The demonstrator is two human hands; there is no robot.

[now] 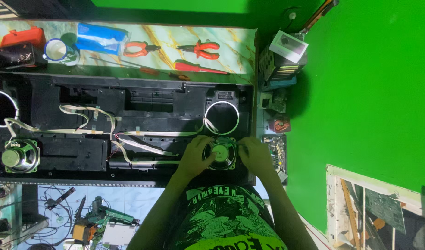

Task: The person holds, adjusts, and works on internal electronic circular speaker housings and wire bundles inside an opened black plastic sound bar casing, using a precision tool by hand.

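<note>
Both hands, left hand (194,155) & right hand (255,155), fingers clasping round speaker (220,153) at keyboard shell (83,155)'s right end. Other speaker (20,156) sits at left end; ribbon cables (143,147) loose.

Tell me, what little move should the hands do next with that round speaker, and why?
Probably lift the speaker gently up and out of the black case. Both hands already grip it: the left hand on one side, the right hand on the other. Go slowly, though, because white ribbon cables run close beside it, and any wires underneath are hidden.
</note>
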